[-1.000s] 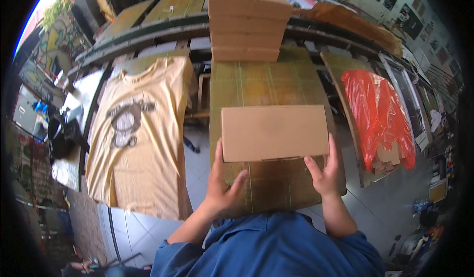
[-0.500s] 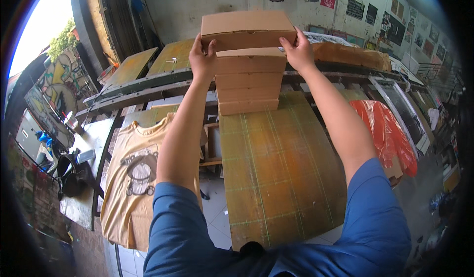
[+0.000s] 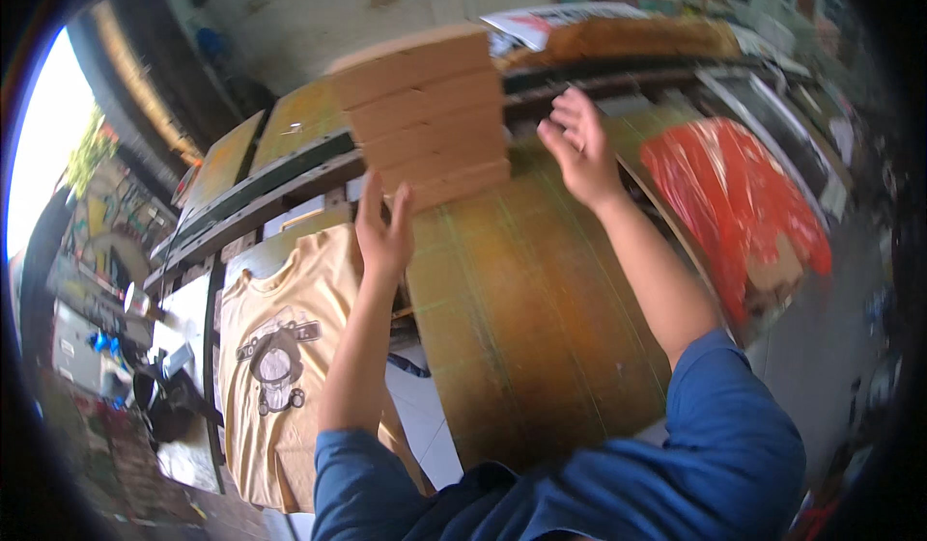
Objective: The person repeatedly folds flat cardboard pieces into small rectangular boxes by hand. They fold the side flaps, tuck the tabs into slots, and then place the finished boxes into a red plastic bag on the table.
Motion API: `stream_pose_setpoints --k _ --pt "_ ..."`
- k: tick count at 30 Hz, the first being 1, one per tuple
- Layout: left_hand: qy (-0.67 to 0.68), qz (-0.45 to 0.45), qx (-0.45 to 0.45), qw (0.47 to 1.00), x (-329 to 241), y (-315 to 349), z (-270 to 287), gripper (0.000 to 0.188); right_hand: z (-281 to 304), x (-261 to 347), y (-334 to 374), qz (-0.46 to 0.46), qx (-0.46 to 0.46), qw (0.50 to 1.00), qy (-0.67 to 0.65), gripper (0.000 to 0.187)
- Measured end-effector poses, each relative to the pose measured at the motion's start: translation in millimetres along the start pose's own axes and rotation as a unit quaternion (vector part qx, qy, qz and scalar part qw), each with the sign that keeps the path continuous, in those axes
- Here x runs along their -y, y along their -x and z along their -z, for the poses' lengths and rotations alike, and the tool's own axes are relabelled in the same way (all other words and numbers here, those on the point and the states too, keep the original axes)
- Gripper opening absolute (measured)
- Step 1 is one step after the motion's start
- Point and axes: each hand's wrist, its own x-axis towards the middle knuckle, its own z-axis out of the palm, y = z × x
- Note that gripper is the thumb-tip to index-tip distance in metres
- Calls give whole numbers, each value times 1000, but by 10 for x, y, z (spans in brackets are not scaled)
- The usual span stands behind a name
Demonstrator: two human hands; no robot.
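Note:
A stack of several flat brown cardboard boxes (image 3: 430, 116) stands at the far end of the worn yellow-brown board (image 3: 531, 329). My left hand (image 3: 384, 232) is in the air close to the lower left of the stack, thumb and fingers apart, holding nothing. To the right of the boxes, my right hand (image 3: 582, 150) hovers with its fingers spread, also bare. Neither hand touches the cardboard as far as I can see. Left of my left forearm lies a pale yellow T-shirt (image 3: 280, 358) with a dark printed figure on its front.
On the right, a red plastic bag (image 3: 729, 213) covers something with a brown cardboard piece showing. Brown wrapping paper (image 3: 637, 41) lies along the back. A dark metal rail (image 3: 261, 194) crosses behind the shirt. At far left stands a narrow table (image 3: 188, 444) bearing a black bag.
Both hands have let go of the top box, which now rests on the stack. They have come down and nearer, the fingers opening. My view has shifted toward the right.

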Motion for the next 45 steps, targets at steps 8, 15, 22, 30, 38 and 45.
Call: stream_pose_setpoints --k 8,15,22,30,38,45 --pt "-99 129 386 908 -1048 1817 -153 64 1888 610 1763 -160 147 970 -107 54" --pt "-15 128 355 926 -1685 2431 -778 58 3851 692 1920 -4 -2 980 199 40" --pt "84 63 360 927 -2289 2556 -1717 56 4637 -41 1991 -41 100 830 547 46" --pt "118 47 364 923 -2520 2691 -2129 58 4616 -313 2176 67 -69 854 511 13" --pt "183 65 341 920 -2582 2767 -2215 56 4719 72 1863 73 -76 944 312 16" --pt "268 134 340 891 -2566 2878 -2310 50 4682 529 1991 123 -93 932 327 19"
